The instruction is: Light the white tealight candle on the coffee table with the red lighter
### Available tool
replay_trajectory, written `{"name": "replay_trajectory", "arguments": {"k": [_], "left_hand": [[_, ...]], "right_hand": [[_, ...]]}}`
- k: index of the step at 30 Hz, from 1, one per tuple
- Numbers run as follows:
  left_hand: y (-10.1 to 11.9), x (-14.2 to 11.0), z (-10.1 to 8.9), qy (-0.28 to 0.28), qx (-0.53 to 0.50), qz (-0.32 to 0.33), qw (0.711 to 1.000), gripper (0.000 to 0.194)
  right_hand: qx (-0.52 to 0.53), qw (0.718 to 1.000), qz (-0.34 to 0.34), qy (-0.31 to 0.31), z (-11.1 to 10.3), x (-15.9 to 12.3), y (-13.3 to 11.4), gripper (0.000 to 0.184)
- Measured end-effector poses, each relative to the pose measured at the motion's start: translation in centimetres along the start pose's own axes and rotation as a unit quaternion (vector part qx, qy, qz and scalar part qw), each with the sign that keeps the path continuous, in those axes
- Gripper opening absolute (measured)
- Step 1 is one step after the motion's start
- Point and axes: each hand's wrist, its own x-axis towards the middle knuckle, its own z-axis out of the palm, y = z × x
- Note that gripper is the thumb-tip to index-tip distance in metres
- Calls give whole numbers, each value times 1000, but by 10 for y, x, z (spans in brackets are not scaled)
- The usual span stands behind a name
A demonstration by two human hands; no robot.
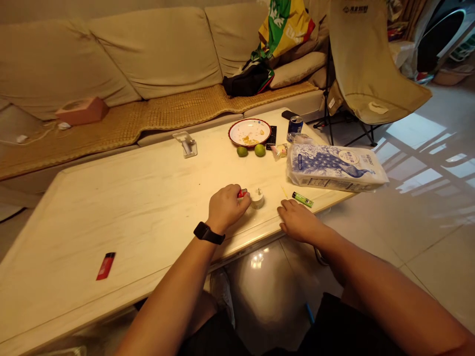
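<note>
My left hand [227, 205], with a black watch on its wrist, is closed around a red lighter [242, 193]; the lighter's metal end points at a small white candle [257, 199]. The candle stands upright on the table, its dark wick showing, and I cannot make out a flame. At the table's front edge rests my right hand [297, 218], fingers curled; whether anything is under them is hidden. A green lighter [303, 199] lies just beyond that hand, near a thin yellow stick [284, 192]. Far to the left lies another red lighter [106, 266].
A plastic-wrapped tissue pack [336, 167] lies at the table's right end. Behind are two green limes [260, 150], a plate with food scraps [237, 127], a can [295, 124] and a white stand [185, 145]. A sofa [159, 54] and folding chair [371, 64] stand beyond.
</note>
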Motion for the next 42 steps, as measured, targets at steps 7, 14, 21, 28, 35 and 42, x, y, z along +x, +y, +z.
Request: {"name": "replay_trajectory", "arguments": {"k": [7,14,21,28,35,42], "left_hand": [[11,5,4,0,23,13,1000,27],[18,10,5,-8,39,23,999,28],[21,11,3,-14,38,25,999,28],[23,11,3,-19,33,29,999,27],[24,11,2,-21,40,31,999,28],[23,11,3,-20,31,29,999,27]], "right_hand": [[-1,1000,0,-2,-3,-1,-1,35],[-4,1000,2,3,-1,-1,-1,36],[-3,1000,4,-5,-4,-2,-2,34],[-6,1000,2,0,-2,-1,-2,35],[-13,1000,2,-6,-2,-1,-2,36],[-10,1000,-1,8,-2,-1,-2,36]]}}
